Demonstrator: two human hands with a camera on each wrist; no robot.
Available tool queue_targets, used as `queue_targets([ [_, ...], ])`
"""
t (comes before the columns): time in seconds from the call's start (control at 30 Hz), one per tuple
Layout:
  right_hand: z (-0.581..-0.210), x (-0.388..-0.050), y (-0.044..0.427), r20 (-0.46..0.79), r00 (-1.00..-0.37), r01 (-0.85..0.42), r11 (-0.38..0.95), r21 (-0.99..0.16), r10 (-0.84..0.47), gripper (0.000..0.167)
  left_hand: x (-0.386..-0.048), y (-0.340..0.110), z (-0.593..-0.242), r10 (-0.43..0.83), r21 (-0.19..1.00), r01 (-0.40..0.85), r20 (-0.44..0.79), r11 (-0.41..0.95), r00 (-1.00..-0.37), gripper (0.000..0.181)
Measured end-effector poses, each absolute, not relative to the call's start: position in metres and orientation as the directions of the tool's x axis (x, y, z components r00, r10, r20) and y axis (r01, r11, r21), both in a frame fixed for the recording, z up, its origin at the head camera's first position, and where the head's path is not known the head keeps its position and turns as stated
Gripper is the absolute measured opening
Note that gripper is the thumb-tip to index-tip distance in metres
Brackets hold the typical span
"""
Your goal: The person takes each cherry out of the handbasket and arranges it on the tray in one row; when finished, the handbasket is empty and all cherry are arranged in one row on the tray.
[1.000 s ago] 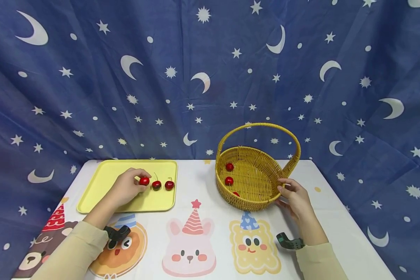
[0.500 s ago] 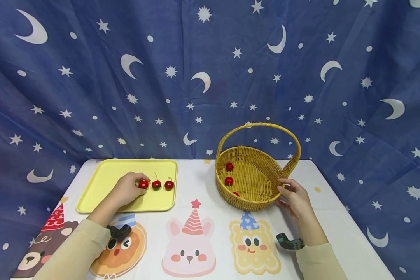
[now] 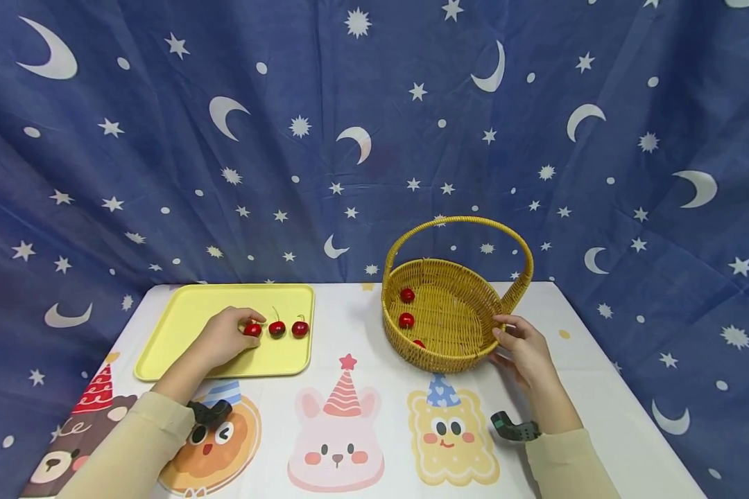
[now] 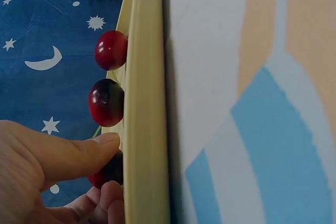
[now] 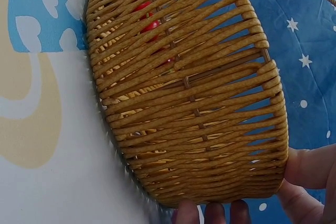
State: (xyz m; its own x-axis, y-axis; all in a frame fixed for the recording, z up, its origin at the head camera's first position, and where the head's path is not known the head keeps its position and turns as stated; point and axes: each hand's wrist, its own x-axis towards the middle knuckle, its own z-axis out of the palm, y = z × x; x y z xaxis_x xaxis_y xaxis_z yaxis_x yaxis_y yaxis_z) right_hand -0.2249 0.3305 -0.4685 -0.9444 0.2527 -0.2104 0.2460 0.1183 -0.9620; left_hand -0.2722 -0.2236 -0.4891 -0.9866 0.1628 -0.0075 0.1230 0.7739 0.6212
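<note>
My left hand (image 3: 226,338) reaches over the yellow tray (image 3: 193,305) and pinches a dark red cherry (image 3: 252,330) between thumb and fingers. In the left wrist view the thumb (image 4: 86,157) lies over this cherry (image 4: 111,171), low behind the tray's rim. To its right on the tray sit a cherry with an upright stem (image 3: 277,329) and another cherry (image 3: 299,329). My right hand (image 3: 526,353) grips the right side of the wicker basket (image 3: 449,362), thumb at the rim and fingers outside. Inside, along its left side, lie red cherries (image 3: 406,320), one partly hidden by the front wall.
The basket's tall arched handle (image 3: 458,220) rises above its opening. A white tablecloth (image 3: 349,319) with cartoon prints covers the table. Behind the table hangs a blue curtain (image 3: 287,152) with moons and stars. A dark device is strapped to each wrist.
My left hand has shifted slightly left and down with the cherry in its fingers. My right hand keeps its hold on the basket. The head view has shifted a little.
</note>
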Motion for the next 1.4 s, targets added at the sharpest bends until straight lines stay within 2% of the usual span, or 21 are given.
queue_targets([
  [0.2,-0.467,-0.226,0.33,-0.205,-0.945,0.243,0.13,-0.961,0.253,0.042,-0.273,-0.225,-0.488,0.146,0.617,0.103,-0.019,0.78,-0.989,0.044],
  [0.43,-0.466,-0.227,0.33,-0.213,-0.943,0.248,0.116,-0.962,0.256,0.04,-0.275,-0.225,-0.49,0.154,0.613,0.116,-0.01,0.782,-0.988,0.039],
  [0.57,-0.466,-0.227,0.329,-0.212,-0.945,0.246,0.112,-0.963,0.25,0.04,-0.273,-0.225,-0.488,0.15,0.61,0.115,-0.006,0.784,-0.989,0.041],
  [0.77,-0.467,-0.227,0.33,-0.211,-0.947,0.242,0.106,-0.964,0.24,0.038,-0.266,-0.215,-0.47,0.142,0.588,0.157,0.073,0.794,-0.987,0.044],
  [0.93,-0.468,-0.225,0.333,-0.219,-0.945,0.254,0.12,-0.96,0.243,0.039,-0.258,-0.177,-0.445,0.177,0.67,0.228,0.145,0.706,-0.973,0.045],
  [1.1,-0.469,-0.224,0.333,-0.233,-0.942,0.266,0.115,-0.957,0.243,0.039,-0.248,-0.121,-0.426,0.284,0.778,0.304,0.168,0.549,-0.944,0.049],
  [1.27,-0.469,-0.225,0.333,-0.23,-0.944,0.263,0.119,-0.957,0.237,0.041,-0.246,-0.063,-0.41,0.418,0.827,0.375,0.191,0.419,-0.888,0.048],
  [1.4,-0.468,-0.225,0.332,-0.224,-0.945,0.258,0.123,-0.958,0.239,0.041,-0.256,-0.021,-0.405,0.506,0.836,0.406,0.186,0.368,-0.842,0.046],
])
